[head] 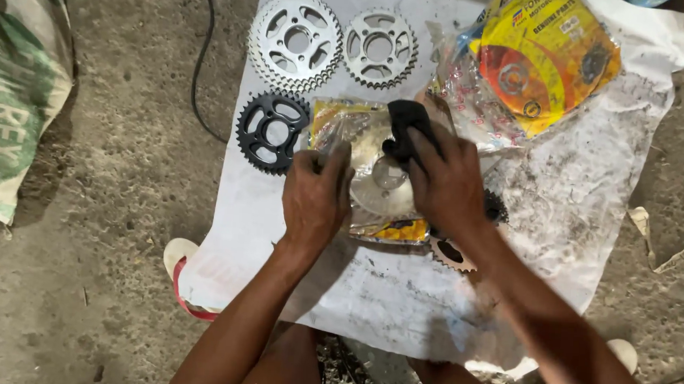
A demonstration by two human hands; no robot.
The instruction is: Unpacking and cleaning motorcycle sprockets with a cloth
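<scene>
silver sprocket (382, 188) | in clear packet | flat | black cloth (411, 125) above

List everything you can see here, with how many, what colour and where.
Silver sprockets: two piles, silver, top of the sheet, side by side.
Black sprocket: one, black, left of the hands.
Clear packet: one, clear with yellow print, a silver sprocket inside, under both hands.
Black item: one, at the right hand's fingertips; its kind is unclear.
Packet pile: yellow and clear, count unclear, top right.
Part-hidden sprockets: one pale, one dark, under the right wrist.
White sheet: one, dirty, on the floor.
Sack: one, green and tan, far left.
Cable: black, top left.
Left hand: on the packet.
Right hand: holding the black item.
</scene>
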